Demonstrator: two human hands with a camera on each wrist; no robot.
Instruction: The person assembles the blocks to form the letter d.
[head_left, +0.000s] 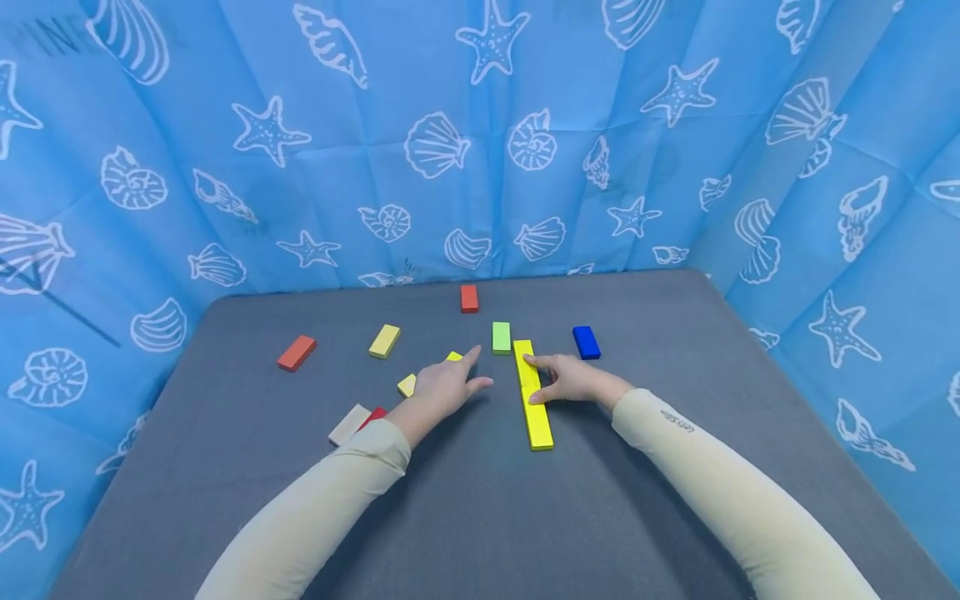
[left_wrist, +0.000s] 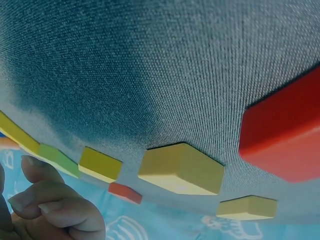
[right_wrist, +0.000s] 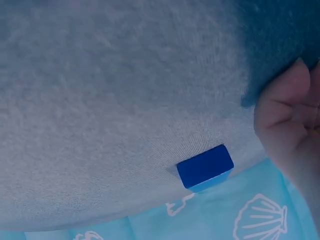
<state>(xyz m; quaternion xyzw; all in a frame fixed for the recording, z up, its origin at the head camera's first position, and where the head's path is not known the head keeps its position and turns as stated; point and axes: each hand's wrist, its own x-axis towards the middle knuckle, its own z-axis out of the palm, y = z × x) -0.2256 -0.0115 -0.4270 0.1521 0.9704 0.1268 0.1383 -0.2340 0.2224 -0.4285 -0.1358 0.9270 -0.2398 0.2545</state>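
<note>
A long yellow strip (head_left: 538,427) lies on the table, with a faint crosswise seam suggesting yellow blocks set end to end. The right hand (head_left: 567,379) touches the strip from its right side, index fingertip and thumb tip spread apart along it. To the left, the left hand (head_left: 441,390) hovers with its index finger extended and thumb out, holding nothing. Its other fingers (left_wrist: 70,212) curl loosely in the left wrist view. Beneath and beside this hand are a yellow block (head_left: 453,356) and a pale yellow block (head_left: 407,385), both partly covered. A green block (head_left: 501,337) sits just beyond the strip.
A blue block (head_left: 587,342) lies right of the strip. Farther out are a red block (head_left: 468,298), an orange-red block (head_left: 297,353) and a yellow block (head_left: 385,342). A white block (head_left: 349,425) touches or nearly touches a partly hidden red block (head_left: 373,416). A blue curtain (head_left: 487,208) borders the grey table (head_left: 480,517).
</note>
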